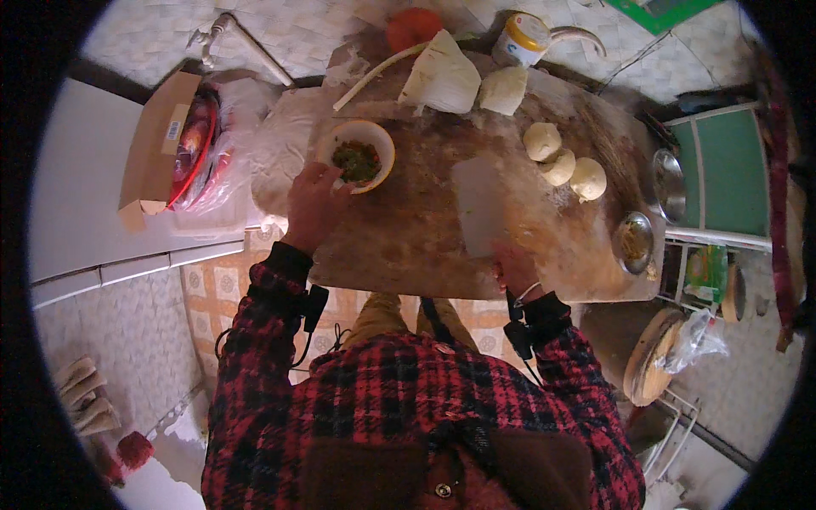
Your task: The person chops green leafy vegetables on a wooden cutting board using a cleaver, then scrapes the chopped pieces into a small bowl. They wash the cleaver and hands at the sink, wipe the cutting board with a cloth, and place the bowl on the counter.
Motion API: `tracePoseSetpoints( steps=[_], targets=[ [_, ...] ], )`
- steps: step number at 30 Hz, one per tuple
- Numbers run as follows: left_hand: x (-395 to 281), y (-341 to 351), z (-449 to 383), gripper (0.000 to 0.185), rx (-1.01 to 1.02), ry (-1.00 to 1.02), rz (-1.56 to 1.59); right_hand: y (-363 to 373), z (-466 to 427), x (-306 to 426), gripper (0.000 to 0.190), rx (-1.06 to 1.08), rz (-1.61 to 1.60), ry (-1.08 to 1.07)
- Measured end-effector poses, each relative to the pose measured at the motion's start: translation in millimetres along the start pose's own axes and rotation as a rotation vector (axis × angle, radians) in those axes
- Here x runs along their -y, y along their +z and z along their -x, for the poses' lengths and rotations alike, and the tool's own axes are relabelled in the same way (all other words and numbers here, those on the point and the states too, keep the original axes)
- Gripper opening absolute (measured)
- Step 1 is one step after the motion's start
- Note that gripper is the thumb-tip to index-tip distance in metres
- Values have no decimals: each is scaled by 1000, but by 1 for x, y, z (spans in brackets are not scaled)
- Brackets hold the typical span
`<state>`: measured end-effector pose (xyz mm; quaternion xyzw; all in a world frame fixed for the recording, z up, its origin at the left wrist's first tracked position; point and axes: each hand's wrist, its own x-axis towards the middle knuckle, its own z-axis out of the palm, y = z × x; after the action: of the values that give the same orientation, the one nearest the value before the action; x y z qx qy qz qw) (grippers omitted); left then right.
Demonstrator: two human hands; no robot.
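Observation:
My left hand is at the near left rim of a white enamel-like bowl, fingertips bent over its edge. Chopped greens with red bits lie inside the bowl. Whether these fingers grip the rim or a bit of food cannot be told. Held in my right hand is a cleaver; its broad, slightly blurred blade points away from me over the wooden board. To the right of the blade sit three pale round pieces, apparently dough balls. The right hand covers the cleaver's handle.
At the back of the board are a large cut cabbage-like wedge, a smaller pale piece and a yellow-lidded tub. A metal bowl of food stands near the right edge. A cardboard box is at left.

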<state>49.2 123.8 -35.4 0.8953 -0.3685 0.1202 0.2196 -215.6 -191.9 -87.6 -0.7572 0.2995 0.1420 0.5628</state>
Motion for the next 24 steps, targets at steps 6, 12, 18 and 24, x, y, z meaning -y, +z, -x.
tracePoseSetpoints(
  steps=[6, 12, 18, 24],
  targets=[
    [-6, -13, 19, 15, -117, -297, 183, -7, -22, -89, 32, -209, 770, -397],
    [-7, -22, 32, 17, -159, -342, 170, 32, -23, -34, 27, -159, 986, -619],
    [-4, -33, 45, 16, -224, -297, 148, 49, -20, 24, 40, 75, 726, -241],
    [-2, -40, 56, 17, -156, -437, 163, 109, -9, 21, 33, 250, 741, -642]
  ],
)
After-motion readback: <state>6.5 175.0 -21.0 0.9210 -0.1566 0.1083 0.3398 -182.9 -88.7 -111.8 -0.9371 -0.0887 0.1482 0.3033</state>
